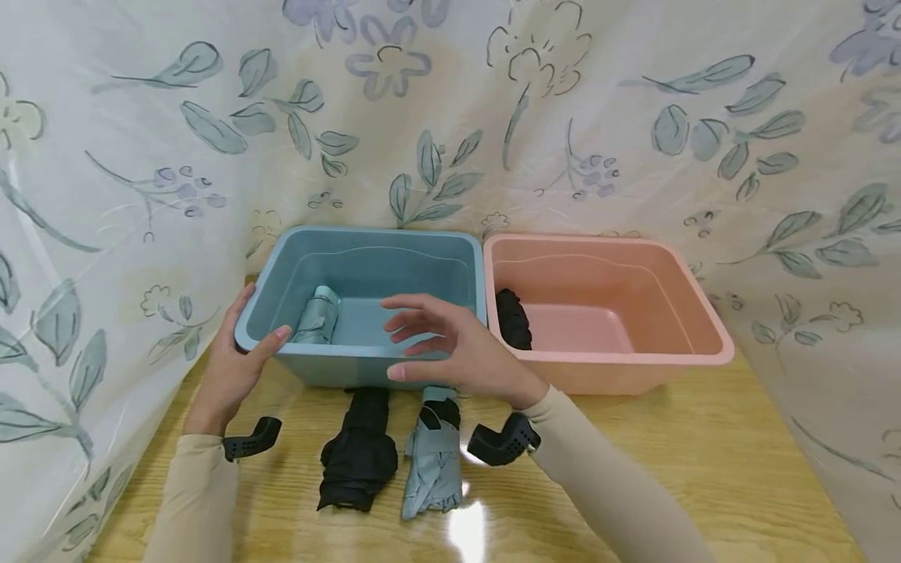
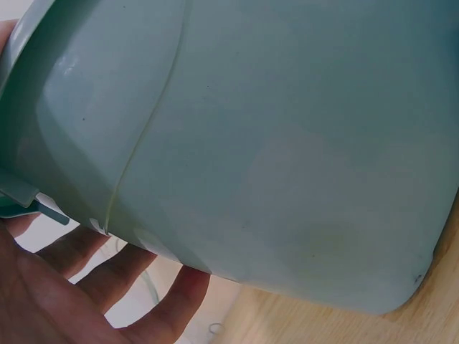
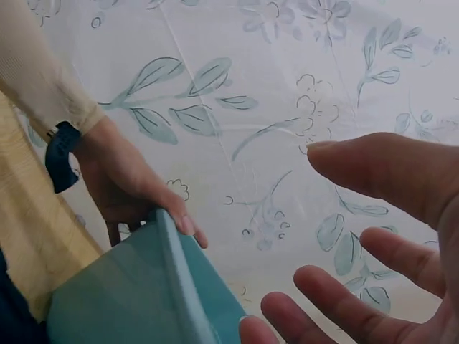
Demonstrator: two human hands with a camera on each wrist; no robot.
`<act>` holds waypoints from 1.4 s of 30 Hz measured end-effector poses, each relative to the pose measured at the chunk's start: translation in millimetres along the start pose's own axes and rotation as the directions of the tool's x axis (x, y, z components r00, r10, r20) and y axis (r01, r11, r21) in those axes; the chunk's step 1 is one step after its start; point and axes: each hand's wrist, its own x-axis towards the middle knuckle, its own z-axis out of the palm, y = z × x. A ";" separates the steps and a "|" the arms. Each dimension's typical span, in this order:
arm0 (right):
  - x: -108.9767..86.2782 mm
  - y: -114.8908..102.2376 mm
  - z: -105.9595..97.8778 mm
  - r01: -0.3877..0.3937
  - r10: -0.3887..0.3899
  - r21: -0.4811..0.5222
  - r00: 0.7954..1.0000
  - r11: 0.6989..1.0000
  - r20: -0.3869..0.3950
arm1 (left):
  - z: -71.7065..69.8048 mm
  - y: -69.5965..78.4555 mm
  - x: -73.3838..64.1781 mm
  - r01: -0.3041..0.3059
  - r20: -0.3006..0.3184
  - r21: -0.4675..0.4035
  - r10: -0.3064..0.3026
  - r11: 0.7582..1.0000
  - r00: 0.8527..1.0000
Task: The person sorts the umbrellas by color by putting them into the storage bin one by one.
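My left hand [image 1: 235, 360] grips the blue bin [image 1: 394, 366] at its front left corner, thumb over the rim and fingers along the outer wall. The left wrist view shows those fingers [image 2: 172, 308] against the bin's side. Above the bin's front rim hovers my right hand [image 1: 457, 344], its fingers spread and holding nothing; the right wrist view shows its thumb and fingers apart. A folded grey-blue umbrella [image 1: 318, 317] lies inside the blue bin at the left. On the table before it are a folded black umbrella [image 1: 357, 457] and another grey-blue umbrella [image 1: 434, 461].
A pink bin [image 1: 619, 371] stands against the blue bin's right side, with a black folded item [image 1: 514, 319] at its left wall. Both sit on a wooden table [image 1: 633, 469]. A floral curtain [image 1: 436, 102] hangs behind and at both sides.
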 end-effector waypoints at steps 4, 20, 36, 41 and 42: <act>-32.1 8.8 3.8 0.004 -0.003 0.003 1.000 1.000 -0.031 | -0.4 -0.3 -0.2 -0.004 0.001 0.001 0.004 1.000 1.000; -121.5 112.5 41.4 -0.297 0.255 -0.142 0.932 0.944 -0.256 | -3.8 -1.5 -1.0 -0.002 0.006 0.007 0.002 1.000 1.000; -100.1 123.9 64.8 -0.471 0.415 -0.280 0.878 0.836 -0.239 | -3.5 -1.0 -2.1 -0.005 0.012 -0.001 0.005 1.000 1.000; -90.3 121.6 73.0 -0.506 0.439 -0.362 0.861 0.783 -0.256 | -3.6 -1.5 -1.4 -0.013 0.012 -0.003 0.013 1.000 1.000; -88.4 121.2 74.6 -0.512 0.443 -0.366 0.858 0.777 -0.259 | -3.5 -1.5 -1.4 -0.014 0.012 -0.003 0.014 1.000 1.000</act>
